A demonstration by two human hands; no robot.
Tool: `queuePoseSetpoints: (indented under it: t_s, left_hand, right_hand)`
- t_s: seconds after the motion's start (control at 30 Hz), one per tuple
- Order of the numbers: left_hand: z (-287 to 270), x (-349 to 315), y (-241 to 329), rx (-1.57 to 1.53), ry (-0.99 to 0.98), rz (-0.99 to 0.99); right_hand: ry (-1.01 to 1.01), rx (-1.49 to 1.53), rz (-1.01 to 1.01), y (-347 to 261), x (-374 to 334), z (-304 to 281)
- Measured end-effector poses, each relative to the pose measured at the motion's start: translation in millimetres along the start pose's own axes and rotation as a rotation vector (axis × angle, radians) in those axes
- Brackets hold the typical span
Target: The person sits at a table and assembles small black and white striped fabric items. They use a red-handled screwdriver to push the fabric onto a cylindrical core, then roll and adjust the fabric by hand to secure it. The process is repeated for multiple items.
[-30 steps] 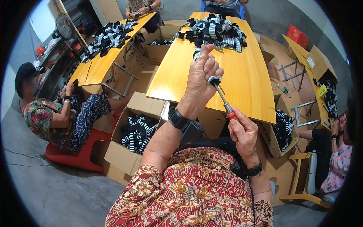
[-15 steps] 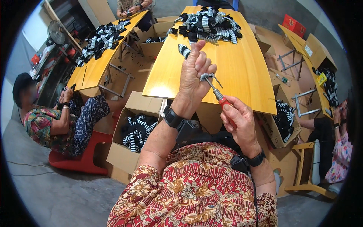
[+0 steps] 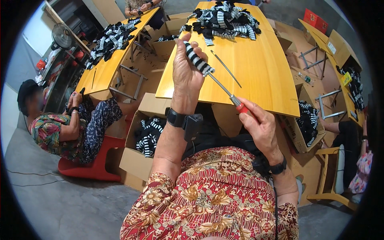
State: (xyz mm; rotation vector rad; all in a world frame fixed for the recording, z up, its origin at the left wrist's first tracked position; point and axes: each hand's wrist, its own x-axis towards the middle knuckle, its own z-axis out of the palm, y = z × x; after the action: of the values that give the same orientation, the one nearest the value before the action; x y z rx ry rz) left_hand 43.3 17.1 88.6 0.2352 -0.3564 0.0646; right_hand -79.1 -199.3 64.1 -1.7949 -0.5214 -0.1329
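My left hand (image 3: 187, 74) is closed around a black-and-white striped knit tube (image 3: 196, 59), which slants across its fingers above the table's near part. In my right hand (image 3: 260, 126) is a red-handled tool (image 3: 241, 107) with a thin metal shaft, like a screwdriver. Its shaft runs up to the near end of the knit tube; the tip is hidden there. A separate thin metal rod (image 3: 226, 69) lies on the yellow table (image 3: 256, 88), just right of the knit tube.
Striped knit pieces (image 3: 224, 22) are heaped at the table's far end. Open cartons of them stand at my left (image 3: 134, 160) and right (image 3: 306, 146). A seated person (image 3: 60, 128) works at the left table (image 3: 105, 76); other people sit farther off and at right.
The knit tube, mostly inside my left fist before, now shows stretched out along the fingers. My left hand has turned and moved left. The tool's shaft shows longer and the rod is uncovered.
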Motion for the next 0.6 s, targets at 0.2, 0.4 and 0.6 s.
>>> queuePoseSetpoints:
  t_s: [0.2, 0.4, 0.6]
  left_hand:
    - [-9.3, 9.8, 3.3, -0.036, 0.249, 0.043]
    - [-4.6, 1.3, -4.9, 0.441, 0.157, 0.158]
    - [7.1, 4.5, 0.2, 0.408, 0.049, 0.042]
  right_hand:
    - [0.074, -0.176, -0.199, 9.6, -14.6, -0.2]
    - [0.076, -0.231, -0.221, 16.6, -4.5, 3.3]
    - [0.137, 0.012, -0.084, 17.1, -3.0, 1.2]
